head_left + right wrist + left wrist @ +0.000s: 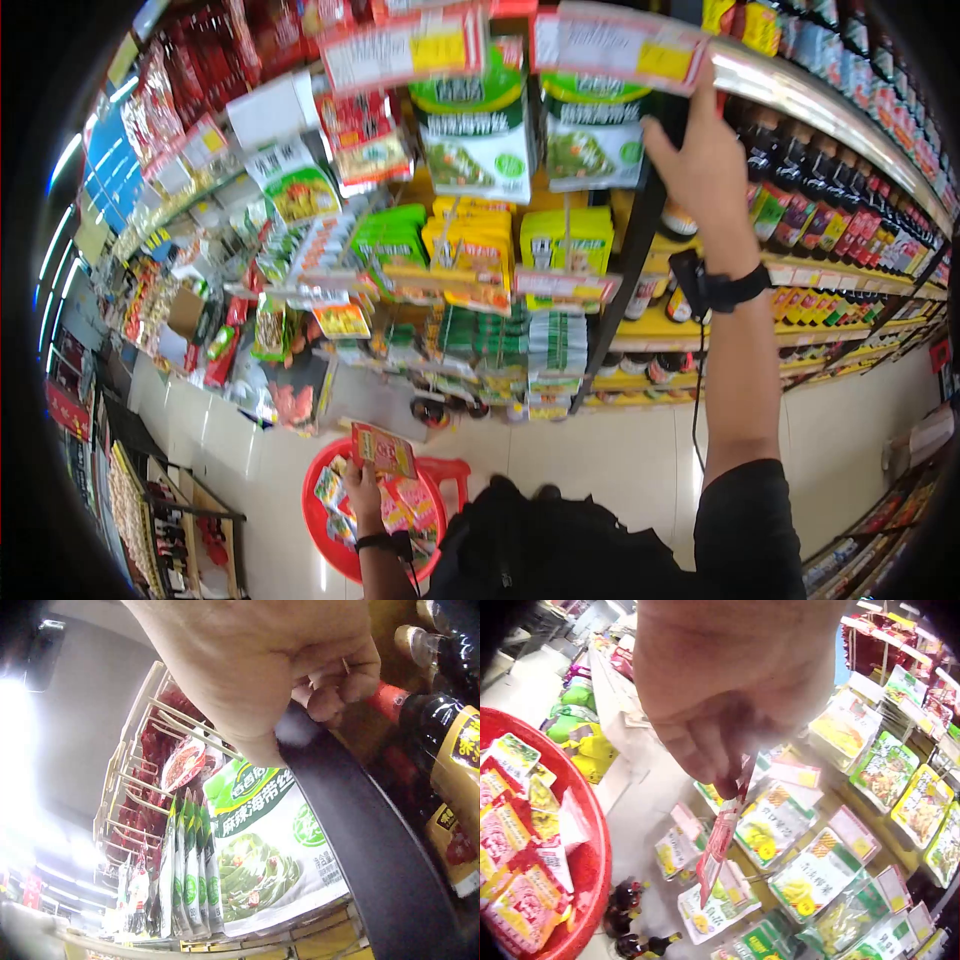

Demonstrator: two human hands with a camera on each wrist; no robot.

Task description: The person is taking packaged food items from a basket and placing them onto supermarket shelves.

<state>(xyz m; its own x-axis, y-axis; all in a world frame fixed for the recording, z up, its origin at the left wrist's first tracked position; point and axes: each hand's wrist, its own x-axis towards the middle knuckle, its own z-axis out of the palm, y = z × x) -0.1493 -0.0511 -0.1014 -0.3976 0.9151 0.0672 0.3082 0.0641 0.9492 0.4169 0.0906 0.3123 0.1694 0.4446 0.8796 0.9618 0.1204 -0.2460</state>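
Low over a red basin (313, 505), my left hand (364, 495) pinches a red food packet (384, 452). In the left wrist view that packet (721, 840) hangs edge-on below the fingers, to the right of the basin (592, 814). Several red, yellow and white packets (531, 889) lie inside the basin. My right hand (708, 165) is raised to a black shelf post (640, 265), thumb spread and index finger up at the shelf edge. The right wrist view shows its other fingers (330, 694) bent beside the post, close to green-and-white seaweed packets (262, 859).
Hanging packets fill the racks, with yellow packets (567, 240) below the seaweed ones. Price labels (620, 45) jut out above. Dark sauce bottles (815, 190) line the shelves at right. A red stool (450, 470) stands beside the basin on the tiled floor (560, 450).
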